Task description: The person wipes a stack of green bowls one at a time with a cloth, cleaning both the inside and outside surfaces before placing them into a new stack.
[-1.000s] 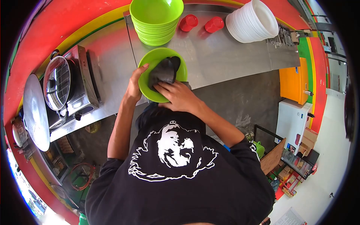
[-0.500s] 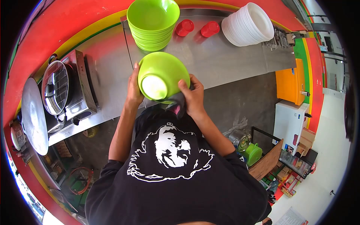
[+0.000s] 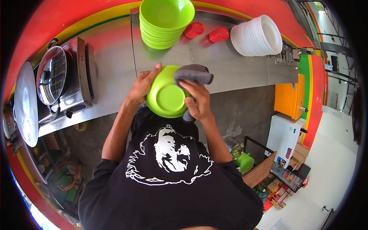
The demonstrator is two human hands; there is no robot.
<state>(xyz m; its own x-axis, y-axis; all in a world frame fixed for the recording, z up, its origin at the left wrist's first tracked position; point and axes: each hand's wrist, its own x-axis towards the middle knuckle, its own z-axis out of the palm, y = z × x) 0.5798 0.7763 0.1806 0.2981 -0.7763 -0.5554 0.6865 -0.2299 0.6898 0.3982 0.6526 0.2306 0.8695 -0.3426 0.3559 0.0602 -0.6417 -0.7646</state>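
A green bowl is tilted in front of my chest, its round underside facing me. My left hand grips its left rim, the thumb along the edge and the other fingers partly hidden. In my right hand is a dark grey cloth, pressed against the bowl's upper right side; a loose end of it hangs below the palm. Beyond the bowl, a tall stack of green bowls stands on the steel counter.
Two red cups stand beside the green stack. Farther right are stacked white plates and a pile of cutlery. A lidded pan sits on a stove at left. An orange cabinet is at right.
The bowl has turned so its base faces me more squarely, and it sits slightly lower. My right hand has brought the cloth from below the bowl to its upper right side.
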